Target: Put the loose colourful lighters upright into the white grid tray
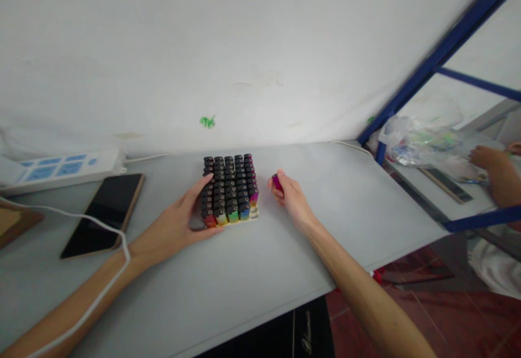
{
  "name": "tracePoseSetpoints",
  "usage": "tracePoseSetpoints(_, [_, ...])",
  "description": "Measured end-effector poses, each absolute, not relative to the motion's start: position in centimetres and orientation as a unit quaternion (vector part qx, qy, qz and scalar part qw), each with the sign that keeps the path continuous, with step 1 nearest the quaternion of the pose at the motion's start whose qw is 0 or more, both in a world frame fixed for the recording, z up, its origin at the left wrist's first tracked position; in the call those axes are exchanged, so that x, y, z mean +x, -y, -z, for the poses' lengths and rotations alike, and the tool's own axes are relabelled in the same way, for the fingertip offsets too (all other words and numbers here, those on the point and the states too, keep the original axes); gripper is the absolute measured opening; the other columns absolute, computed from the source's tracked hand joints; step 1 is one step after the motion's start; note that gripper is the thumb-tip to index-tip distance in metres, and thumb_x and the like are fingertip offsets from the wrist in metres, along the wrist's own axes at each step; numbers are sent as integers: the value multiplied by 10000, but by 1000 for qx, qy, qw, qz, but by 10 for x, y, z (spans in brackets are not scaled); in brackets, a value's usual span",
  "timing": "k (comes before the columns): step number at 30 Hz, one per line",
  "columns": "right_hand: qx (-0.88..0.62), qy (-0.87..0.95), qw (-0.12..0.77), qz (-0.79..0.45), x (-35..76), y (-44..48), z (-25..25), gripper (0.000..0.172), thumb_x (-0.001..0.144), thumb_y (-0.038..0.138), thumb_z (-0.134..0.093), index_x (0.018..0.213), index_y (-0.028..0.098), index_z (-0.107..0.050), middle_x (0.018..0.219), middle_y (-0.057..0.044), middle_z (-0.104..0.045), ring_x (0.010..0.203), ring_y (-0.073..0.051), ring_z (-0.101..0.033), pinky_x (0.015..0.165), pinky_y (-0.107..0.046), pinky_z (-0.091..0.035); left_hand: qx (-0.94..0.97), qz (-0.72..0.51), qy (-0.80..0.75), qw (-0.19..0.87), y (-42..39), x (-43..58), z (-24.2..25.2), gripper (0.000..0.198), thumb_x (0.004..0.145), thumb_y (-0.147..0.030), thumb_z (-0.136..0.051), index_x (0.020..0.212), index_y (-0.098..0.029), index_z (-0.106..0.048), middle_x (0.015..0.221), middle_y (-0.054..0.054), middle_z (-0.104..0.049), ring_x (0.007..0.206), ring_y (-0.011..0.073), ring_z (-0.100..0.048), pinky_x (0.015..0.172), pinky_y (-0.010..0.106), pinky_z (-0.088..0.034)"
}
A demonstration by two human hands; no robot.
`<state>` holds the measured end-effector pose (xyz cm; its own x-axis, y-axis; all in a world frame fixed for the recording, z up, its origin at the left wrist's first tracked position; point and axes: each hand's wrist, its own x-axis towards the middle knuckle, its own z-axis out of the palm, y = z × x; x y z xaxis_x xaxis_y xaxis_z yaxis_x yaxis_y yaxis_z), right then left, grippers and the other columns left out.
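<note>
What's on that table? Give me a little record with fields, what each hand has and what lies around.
left hand: rests against the left side of the tray of lighters, fingers spread
right hand: pinches a pink lighter beside the tray
tray: lighters upright in rows, black tops
phone: flat, left of the hands
power strip: by the wall
other person's hand: far right

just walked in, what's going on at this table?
A person sits at a grey table with a tray of lighters standing upright in rows. The left hand rests against the tray's left side. The right hand holds one pink lighter in its grip, just right of the tray and apart from it. A phone and a power strip lie to the left. Another person's hand works at the next table.
</note>
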<state>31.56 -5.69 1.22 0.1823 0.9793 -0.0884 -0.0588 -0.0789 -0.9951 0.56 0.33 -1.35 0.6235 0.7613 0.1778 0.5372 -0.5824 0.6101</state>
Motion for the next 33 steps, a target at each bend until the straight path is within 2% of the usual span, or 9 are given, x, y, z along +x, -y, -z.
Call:
tracePoseSetpoints(4, [-532, 470, 545, -446, 320, 59, -17, 692, 932, 925, -595, 945, 238, -680, 753, 33, -525, 642, -150, -482, 602, -302, -418, 863, -214, -375, 263, -3, 6, 12, 1262, 855, -828, -827, 1846, -456, -142, 1878, 54, -424, 1606, 494, -563, 1349, 681, -466])
tracePoseSetpoints(7, [-519, 505, 539, -430, 324, 65, -20, 596, 931, 828, -724, 972, 234, -691, 819, 17, -621, 711, -155, -561, 685, -309, -494, 862, -214, -374, 268, -3, 7, 11, 1284, 848, -843, -823, 1853, -384, -170, 1875, 80, -428, 1619, 505, -542, 1361, 664, -451])
tracePoseSetpoints(10, [-520, 514, 546, -408, 328, 68, -18, 530, 868, 735, -866, 937, 233, -710, 869, -2, -681, 768, -170, -625, 765, -329, -555, 858, -219, -374, 276, -3, 8, 11, 1282, 840, -829, -842, 1853, -363, -209, 1877, 100, -417, 1628, 509, -527, 1359, 679, -441])
tracePoseSetpoints(12, [-533, 521, 555, -370, 330, 68, -15, 538, 802, 728, -926, 911, 232, -749, 904, -20, -700, 821, -186, -648, 768, -327, -563, 852, -233, -375, 282, -3, 8, 13, 1284, 817, -819, -867, 1848, -369, -248, 1869, 108, -430, 1617, 518, -537, 1354, 699, -435])
tracePoseSetpoints(14, [-538, 525, 557, -352, 330, 68, -11, 541, 793, 732, -938, 885, 227, -767, 839, -10, -676, 772, -174, -624, 697, -305, -533, 845, -248, -376, 288, -3, 8, 14, 1287, 793, -801, -895, 1841, -376, -282, 1856, 108, -452, 1601, 533, -553, 1347, 720, -429])
tracePoseSetpoints(17, [-519, 526, 553, -385, 327, 69, -8, 524, 872, 726, -895, 917, 224, -753, 666, 46, -599, 590, -139, -539, 588, -292, -477, 839, -262, -375, 294, -3, 9, 15, 1282, 777, -734, -942, 1836, -385, -309, 1846, 99, -471, 1591, 535, -564, 1347, 728, -423])
tracePoseSetpoints(19, [-507, 535, 547, -396, 325, 71, -7, 517, 910, 725, -869, 946, 226, -740, 638, 53, -615, 552, -138, -544, 567, -290, -476, 835, -272, -372, 301, -3, 10, 15, 1277, 757, -687, -976, 1826, -394, -341, 1834, 94, -491, 1597, 528, -561, 1352, 723, -419])
tracePoseSetpoints(26, [-498, 670, 453, -312, 330, 76, -10, 410, 1050, 637, -772, 1011, 229, -774, 812, -20, -794, 690, -172, -713, 697, -298, -584, 788, -323, -384, 357, -1, 13, 13, 1245, 622, -565, -1096, 1723, -349, -555, 1742, 101, -612, 1546, 536, -617, 1358, 690, -436])
tracePoseSetpoints(33, [-488, 728, 418, -237, 333, 73, -7, 401, 1103, 611, -715, 1094, 220, -807, 889, -42, -820, 749, -184, -746, 749, -297, -608, 800, -313, -382, 340, -3, 11, 18, 1277, 631, -542, -1090, 1755, -372, -507, 1754, 93, -599, 1550, 525, -617, 1346, 664, -464])
